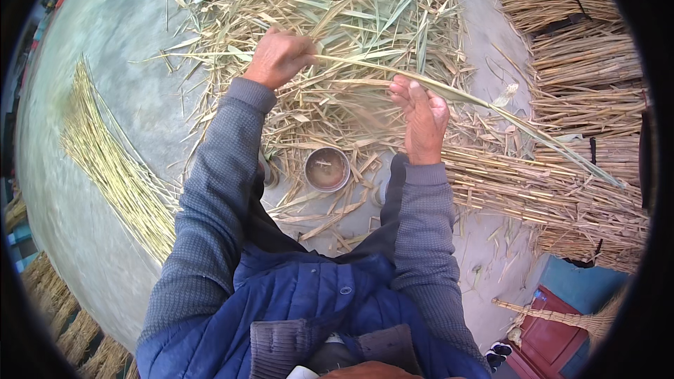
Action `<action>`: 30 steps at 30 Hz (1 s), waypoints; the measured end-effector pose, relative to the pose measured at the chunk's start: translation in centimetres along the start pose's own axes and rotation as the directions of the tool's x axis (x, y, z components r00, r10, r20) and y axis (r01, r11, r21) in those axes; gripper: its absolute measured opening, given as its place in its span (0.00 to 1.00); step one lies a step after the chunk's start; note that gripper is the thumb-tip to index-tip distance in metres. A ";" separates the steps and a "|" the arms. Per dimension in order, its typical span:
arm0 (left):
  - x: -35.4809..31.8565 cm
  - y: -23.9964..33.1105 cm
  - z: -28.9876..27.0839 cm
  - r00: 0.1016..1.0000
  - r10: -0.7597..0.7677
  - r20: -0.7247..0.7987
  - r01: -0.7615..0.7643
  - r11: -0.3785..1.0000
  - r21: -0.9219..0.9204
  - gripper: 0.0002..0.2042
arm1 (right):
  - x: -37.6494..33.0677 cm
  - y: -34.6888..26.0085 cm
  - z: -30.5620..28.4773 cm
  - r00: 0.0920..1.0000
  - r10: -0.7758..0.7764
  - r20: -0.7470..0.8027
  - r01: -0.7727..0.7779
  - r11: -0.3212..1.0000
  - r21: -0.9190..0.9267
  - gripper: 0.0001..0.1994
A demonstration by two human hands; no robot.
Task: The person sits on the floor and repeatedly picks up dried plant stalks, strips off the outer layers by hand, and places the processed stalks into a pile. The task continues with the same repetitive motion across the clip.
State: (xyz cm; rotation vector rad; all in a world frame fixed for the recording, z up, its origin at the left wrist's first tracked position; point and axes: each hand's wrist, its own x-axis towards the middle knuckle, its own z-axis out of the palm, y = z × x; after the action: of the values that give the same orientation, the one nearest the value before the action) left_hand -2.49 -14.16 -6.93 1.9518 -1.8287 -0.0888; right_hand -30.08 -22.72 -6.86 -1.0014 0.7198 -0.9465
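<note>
leaf heap [337,14]: largest; reference. reed bundles [590,70]: stacked right of heap. yellow-green sheaf [116,168]: left of heap. long stalk [456,91]: slants above heap, out past its right side. left hand [281,56]: over heap, closed around stalk. right hand [426,123]: over heap's right part, half open at stalk; contact unclear. metal bowl [309,161]: heap's near edge.
</note>
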 end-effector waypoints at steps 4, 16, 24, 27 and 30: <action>-0.7 -1.7 0.1 0.999 0.019 -0.048 -0.020 1.000 -0.017 0.10 | 0.1 0.3 -0.1 0.998 0.008 -0.066 -0.003 0.997 0.078 0.16; 0.5 4.8 2.1 0.998 0.057 -0.020 -0.060 0.912 -0.406 0.13 | -0.1 1.4 0.4 0.995 -0.023 -0.101 0.033 0.995 0.090 0.10; 0.6 7.3 3.2 0.974 -0.221 0.055 0.184 0.619 -0.764 0.09 | -0.6 1.8 1.2 0.999 0.023 -0.044 -0.021 0.999 0.050 0.08; 0.8 6.4 2.9 0.985 0.040 -0.168 -0.123 0.845 -0.520 0.13 | -0.5 1.9 1.2 0.996 0.035 -0.084 -0.028 0.996 0.087 0.09; 0.4 5.0 2.7 0.999 0.040 -0.014 -0.041 0.872 -0.487 0.15 | -0.3 1.8 0.7 0.992 0.013 -0.125 -0.003 0.997 0.080 0.08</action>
State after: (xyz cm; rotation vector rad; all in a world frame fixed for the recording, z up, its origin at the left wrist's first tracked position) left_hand -8.07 -15.36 -7.38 1.5524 -1.6407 -0.4869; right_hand -29.00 -21.80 -8.19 -0.8742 0.7845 -1.0306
